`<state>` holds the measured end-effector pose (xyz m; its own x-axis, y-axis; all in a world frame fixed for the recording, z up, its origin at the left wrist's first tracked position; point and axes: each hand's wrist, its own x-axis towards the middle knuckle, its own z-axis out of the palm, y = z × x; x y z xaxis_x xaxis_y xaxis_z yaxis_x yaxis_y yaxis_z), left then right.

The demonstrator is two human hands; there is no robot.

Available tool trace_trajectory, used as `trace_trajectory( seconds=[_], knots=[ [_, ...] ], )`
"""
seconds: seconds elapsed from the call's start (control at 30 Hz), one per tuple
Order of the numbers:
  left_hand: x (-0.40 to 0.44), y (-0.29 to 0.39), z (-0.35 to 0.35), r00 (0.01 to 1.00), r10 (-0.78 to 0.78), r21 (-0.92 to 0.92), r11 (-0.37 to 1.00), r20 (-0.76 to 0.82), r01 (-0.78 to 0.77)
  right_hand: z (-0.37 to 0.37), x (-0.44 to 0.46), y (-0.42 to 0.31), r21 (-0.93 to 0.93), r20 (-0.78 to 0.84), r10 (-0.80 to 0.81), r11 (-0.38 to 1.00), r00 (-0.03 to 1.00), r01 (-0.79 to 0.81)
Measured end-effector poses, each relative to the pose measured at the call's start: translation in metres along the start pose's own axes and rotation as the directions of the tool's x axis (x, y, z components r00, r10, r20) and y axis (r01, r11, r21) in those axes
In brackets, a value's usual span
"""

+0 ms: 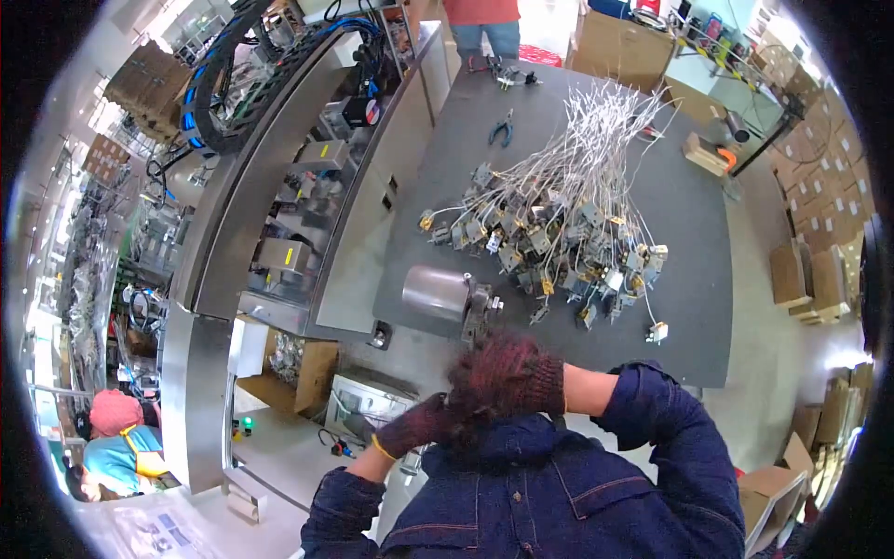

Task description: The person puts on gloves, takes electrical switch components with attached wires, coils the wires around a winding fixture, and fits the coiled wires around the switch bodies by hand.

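My right hand, in a dark red knitted glove, is curled in front of my chest; what it holds, if anything, is hidden. My left hand, gloved alike with a yellow cuff edge, meets it from the left, and its fingertips are out of sight behind the right. Just beyond my hands, a metal cylinder lies on the dark table mat, beside a small metal fixture. Farther out is a large heap of small metal parts with long pale wires fanned toward the far side.
Blue-handled pliers lie left of the wires. A metal machine with moving-cable chains runs along the left. Cardboard boxes are stacked at right. One person stands at the far table end; another is at lower left.
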<state>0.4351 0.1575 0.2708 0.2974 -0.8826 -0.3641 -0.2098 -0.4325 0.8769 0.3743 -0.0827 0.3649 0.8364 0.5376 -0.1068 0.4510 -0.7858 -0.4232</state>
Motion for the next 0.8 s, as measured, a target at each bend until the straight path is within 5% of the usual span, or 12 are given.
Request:
trace_trajectory(
  seconds=[0.07, 0.13, 0.2, 0.33, 0.4, 0.43, 0.47, 0.53, 0.6, 0.63, 0.73, 0.8],
  knots=[
    [0.003, 0.058, -0.004, 0.999, -0.013, 0.320, 0.947, 0.040, 0.000, 0.007, -0.002, 0.000, 0.000, 0.075, -0.015, 1.000, 0.997, 0.016],
    [0.017, 0.083, -0.006, 0.997, -0.074, 0.573, 0.816, -0.032, 0.079, 0.036, -0.022, 0.008, 0.335, -0.335, 0.032, 0.938, 0.942, 0.088],
    [0.012, 0.122, -0.016, 0.949, 0.095, 0.258, 0.966, -0.302, -0.015, 0.058, -0.018, 0.005, 0.428, -0.424, 0.173, 0.903, 0.889, 0.029],
    [0.033, 0.123, 0.006, 0.804, 0.166, -0.328, 0.852, -0.571, -0.408, 0.080, -0.005, -0.021, 0.477, -0.636, 0.431, 0.872, 0.640, -0.113],
    [0.038, 0.123, 0.011, 0.685, 0.362, 0.155, 0.925, -0.632, -0.347, 0.069, -0.014, -0.015, 0.487, -0.621, 0.401, 0.871, 0.674, -0.069],
    [0.038, 0.110, 0.008, 0.671, 0.498, 0.501, 0.839, -0.550, -0.212, 0.065, -0.017, -0.013, 0.780, -0.507, 0.595, 0.624, 0.624, 0.039],
    [0.038, 0.119, 0.011, 0.675, 0.499, 0.502, 0.838, -0.543, -0.215, 0.047, -0.018, -0.020, 0.859, -0.476, 0.663, 0.492, 0.578, 0.144],
    [0.031, 0.141, 0.019, 0.755, -0.115, -0.397, 0.895, -0.646, -0.202, 0.032, -0.021, -0.028, 0.900, -0.436, 0.729, 0.348, 0.528, 0.264],
    [0.024, 0.132, 0.022, 0.785, 0.023, -0.343, 0.891, -0.619, -0.297, 0.048, -0.028, -0.023, 0.605, -0.587, 0.593, 0.774, 0.551, -0.187],
    [0.027, 0.115, 0.022, 0.802, 0.139, -0.113, 0.962, -0.581, -0.249, 0.062, -0.032, -0.015, 0.601, -0.624, 0.545, 0.793, 0.560, -0.102],
    [0.029, 0.101, 0.037, 0.840, -0.082, -0.452, 0.868, -0.537, -0.205, 0.069, -0.042, -0.009, 0.237, -0.775, 0.263, 0.964, 0.575, -0.122],
    [0.019, 0.130, 0.028, 0.873, 0.116, -0.045, 0.987, -0.474, -0.155, 0.078, -0.044, -0.008, 0.113, -0.831, 0.183, 0.980, 0.526, -0.164]
  ],
)
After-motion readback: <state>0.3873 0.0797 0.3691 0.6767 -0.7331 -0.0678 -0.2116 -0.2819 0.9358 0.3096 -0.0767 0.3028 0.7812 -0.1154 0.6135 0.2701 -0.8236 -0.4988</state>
